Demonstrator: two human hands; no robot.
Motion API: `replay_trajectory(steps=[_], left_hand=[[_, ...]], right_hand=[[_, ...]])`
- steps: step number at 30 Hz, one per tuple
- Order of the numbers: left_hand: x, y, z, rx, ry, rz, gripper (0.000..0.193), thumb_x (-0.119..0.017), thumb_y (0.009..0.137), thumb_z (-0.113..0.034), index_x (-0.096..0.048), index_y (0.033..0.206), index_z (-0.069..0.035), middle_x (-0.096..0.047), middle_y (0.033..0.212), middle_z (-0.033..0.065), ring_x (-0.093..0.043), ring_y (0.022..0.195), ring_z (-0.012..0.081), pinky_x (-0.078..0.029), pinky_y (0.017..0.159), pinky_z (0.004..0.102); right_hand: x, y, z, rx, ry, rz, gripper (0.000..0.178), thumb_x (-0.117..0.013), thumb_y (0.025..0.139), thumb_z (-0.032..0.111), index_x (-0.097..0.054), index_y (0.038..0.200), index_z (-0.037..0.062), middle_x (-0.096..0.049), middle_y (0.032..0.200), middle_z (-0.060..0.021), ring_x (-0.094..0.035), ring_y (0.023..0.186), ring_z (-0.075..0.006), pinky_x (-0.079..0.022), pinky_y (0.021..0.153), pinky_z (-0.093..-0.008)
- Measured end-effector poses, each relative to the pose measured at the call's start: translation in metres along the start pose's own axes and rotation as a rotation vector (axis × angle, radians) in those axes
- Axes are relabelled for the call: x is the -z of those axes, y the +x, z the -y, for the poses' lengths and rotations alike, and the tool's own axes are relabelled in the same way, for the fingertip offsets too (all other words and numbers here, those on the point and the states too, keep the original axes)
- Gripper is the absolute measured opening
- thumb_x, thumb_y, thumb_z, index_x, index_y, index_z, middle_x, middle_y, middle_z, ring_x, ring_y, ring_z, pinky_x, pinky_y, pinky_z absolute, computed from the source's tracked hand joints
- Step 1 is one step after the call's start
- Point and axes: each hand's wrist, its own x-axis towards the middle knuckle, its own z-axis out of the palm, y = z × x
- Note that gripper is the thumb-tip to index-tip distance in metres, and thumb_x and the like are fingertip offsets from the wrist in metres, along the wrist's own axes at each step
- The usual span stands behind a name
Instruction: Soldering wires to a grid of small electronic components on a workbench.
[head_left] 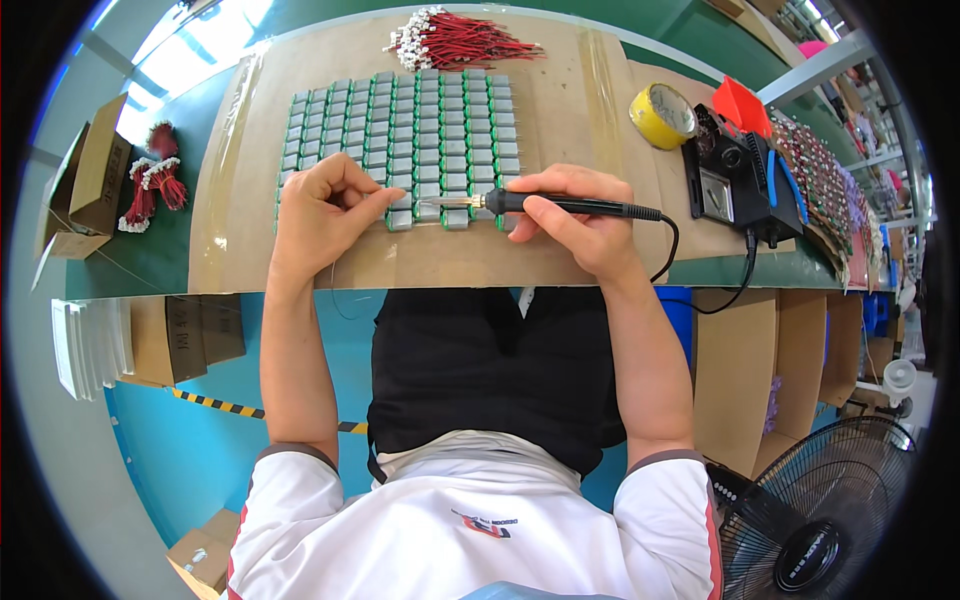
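Observation:
My right hand (597, 225) grips the black handle of a soldering iron (502, 201), its metal tip pointing left over the near rows of small grey blocks with green edges (403, 122). Those blocks stand in close columns on a cardboard sheet. My left hand (322, 212) is closed in a pinch just left of the iron's tip, above the same near rows. A thin solder wire (334, 290) hangs in a loop below that hand; its end between the fingertips is too small to make out.
Red wires with white connectors (455, 42) lie behind the blocks, more bundles (150, 190) at left by an open carton (95, 175). To the right are yellow tape (662, 116) and a black soldering station (735, 180), its cord (672, 250) trailing. A fan (815, 520) stands lower right.

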Motion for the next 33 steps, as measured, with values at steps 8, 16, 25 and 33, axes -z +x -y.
replay_trajectory(steps=[8,16,25,33], left_hand=[[0.005,-0.001,0.0004,-0.225,0.037,0.046,0.018,-0.083,0.076,0.002,-0.065,0.072,-0.001,-0.054,0.057,-0.002,-0.044,0.052,0.002,-0.032,0.048,0.0208],[0.007,-0.0036,0.0005,-0.334,-0.023,0.105,0.011,-0.079,0.07,0.006,-0.072,0.076,-0.001,-0.058,0.063,0.0014,-0.049,0.054,0.0073,-0.034,0.048,0.0238],[0.0045,-0.0009,0.0031,-0.43,0.017,0.119,0.011,-0.081,0.07,0.004,-0.077,0.078,-0.002,-0.056,0.063,0.0013,-0.051,0.055,0.01,-0.036,0.049,0.0268],[0.0031,-0.0006,0.0041,-0.425,0.045,0.125,0.012,-0.083,0.07,0.002,-0.079,0.08,-0.003,-0.057,0.063,0.001,-0.051,0.055,0.0098,-0.036,0.05,0.0275]], right_hand=[[-0.0013,0.0014,0.0018,-0.004,0.013,0.002,0.02,-0.065,0.089,-0.005,-0.074,0.106,-0.0071,-0.072,0.087,-0.0135,-0.072,0.07,-0.0166,-0.058,0.065,-0.0262],[-0.0026,0.0016,0.003,0.005,0.032,0.005,0.018,-0.068,0.087,-0.003,-0.076,0.104,-0.0044,-0.073,0.085,-0.0113,-0.071,0.067,-0.0136,-0.056,0.061,-0.0246],[-0.002,0.0019,0.0038,-0.004,0.01,0.012,0.018,-0.069,0.087,-0.002,-0.076,0.104,-0.0039,-0.073,0.085,-0.0112,-0.071,0.067,-0.0134,-0.055,0.06,-0.0242],[-0.0027,0.0023,0.0038,-0.004,0.004,0.009,0.018,-0.069,0.087,-0.003,-0.077,0.104,-0.004,-0.073,0.085,-0.0113,-0.071,0.067,-0.0135,-0.055,0.06,-0.0235]])
